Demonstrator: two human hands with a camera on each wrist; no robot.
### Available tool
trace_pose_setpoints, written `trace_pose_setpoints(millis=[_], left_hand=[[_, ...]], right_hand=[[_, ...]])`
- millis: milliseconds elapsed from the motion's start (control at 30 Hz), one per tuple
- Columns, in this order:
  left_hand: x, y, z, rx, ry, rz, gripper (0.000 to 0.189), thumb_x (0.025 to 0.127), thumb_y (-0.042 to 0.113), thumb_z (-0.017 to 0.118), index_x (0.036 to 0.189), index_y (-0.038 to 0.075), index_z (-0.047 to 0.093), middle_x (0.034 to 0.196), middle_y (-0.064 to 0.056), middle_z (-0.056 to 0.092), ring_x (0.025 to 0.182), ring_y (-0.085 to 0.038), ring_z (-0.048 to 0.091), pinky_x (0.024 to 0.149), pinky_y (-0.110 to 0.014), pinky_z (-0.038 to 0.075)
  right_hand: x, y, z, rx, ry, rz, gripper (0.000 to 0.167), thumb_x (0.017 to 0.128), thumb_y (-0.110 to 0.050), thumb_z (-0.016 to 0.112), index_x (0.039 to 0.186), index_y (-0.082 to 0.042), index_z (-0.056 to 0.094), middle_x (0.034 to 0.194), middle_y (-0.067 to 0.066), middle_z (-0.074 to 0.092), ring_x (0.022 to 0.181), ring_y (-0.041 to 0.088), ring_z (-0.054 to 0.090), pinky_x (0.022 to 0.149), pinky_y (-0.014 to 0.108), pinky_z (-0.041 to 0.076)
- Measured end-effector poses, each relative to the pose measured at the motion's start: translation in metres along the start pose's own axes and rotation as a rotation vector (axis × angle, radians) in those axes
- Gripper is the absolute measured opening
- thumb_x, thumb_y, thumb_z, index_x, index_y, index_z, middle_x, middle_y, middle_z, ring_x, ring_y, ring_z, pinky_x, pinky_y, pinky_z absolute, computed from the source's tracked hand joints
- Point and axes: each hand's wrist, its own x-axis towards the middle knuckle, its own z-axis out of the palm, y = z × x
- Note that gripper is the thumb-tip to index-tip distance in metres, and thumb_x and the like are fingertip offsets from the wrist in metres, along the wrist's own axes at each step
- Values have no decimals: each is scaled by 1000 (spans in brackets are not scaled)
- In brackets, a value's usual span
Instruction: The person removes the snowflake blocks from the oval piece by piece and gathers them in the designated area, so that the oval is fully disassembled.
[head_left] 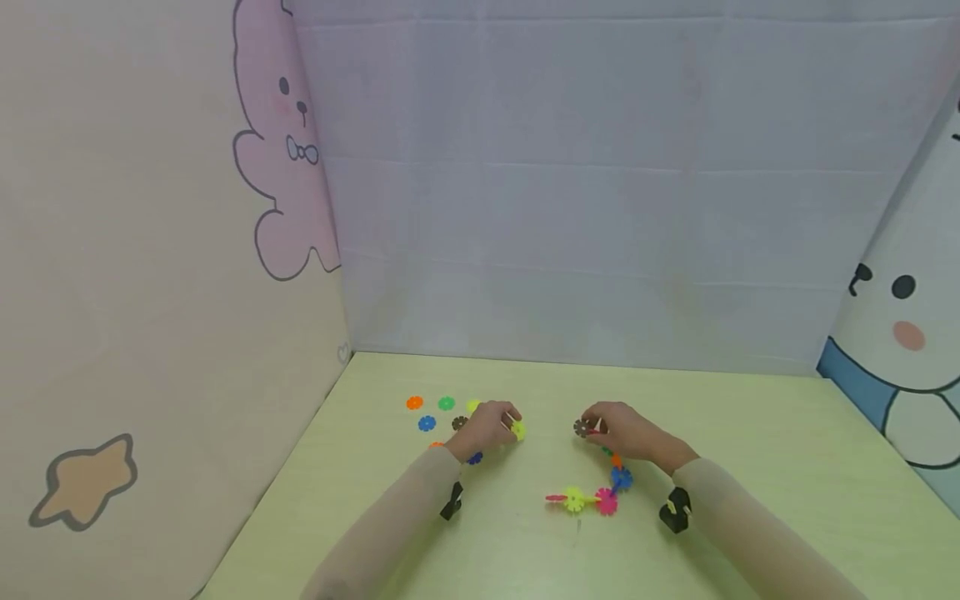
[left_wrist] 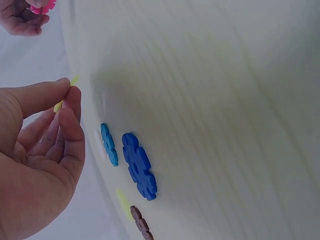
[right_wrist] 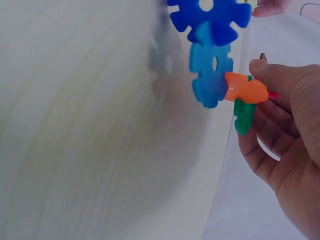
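My left hand [head_left: 487, 423] pinches a yellow notched plastic disc [head_left: 518, 430] between thumb and fingers, above the table. Opposite it, my right hand [head_left: 624, 429] holds the far end of a chain of interlocked flower-shaped discs, near a brown disc [head_left: 581, 427]. From there the chain curves toward the front through green, an orange disc [right_wrist: 246, 89], a light blue disc [right_wrist: 210, 75] and a dark blue one [right_wrist: 207, 17]. Its near end has a pink disc [head_left: 607, 502], a yellow disc [head_left: 573, 499] and a pinkish-red one [head_left: 556, 498]. The right fingers partly hide the held end.
Loose discs lie around the left hand: orange [head_left: 415, 402], green [head_left: 446, 403], blue [head_left: 427, 423], brown [left_wrist: 141, 223] and dark blue [left_wrist: 139, 166], with others partly covered by the forearm. The pale table [head_left: 750, 467] meets a cloth backdrop [head_left: 585, 208] behind and a printed side cloth [head_left: 150, 250] at left.
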Motion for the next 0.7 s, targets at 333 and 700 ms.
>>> trace_pose_setpoints(millis=[333, 700], left_hand=[[9, 8, 13, 47, 32, 18, 30, 75, -1, 74, 104, 1, 65, 89, -8, 64, 83, -21, 59, 76, -33, 49], [23, 15, 21, 152, 54, 21, 26, 79, 7, 74, 102, 3, 64, 83, -4, 63, 73, -14, 56, 67, -26, 46]], right_hand=[[5, -1, 0, 2, -13, -23, 23, 85, -11, 71, 106, -3, 63, 90, -4, 60, 73, 8, 52, 62, 24, 46], [11, -6, -6, -10, -29, -38, 23, 85, -12, 71, 106, -4, 64, 91, -4, 62, 74, 9, 52, 63, 24, 47]])
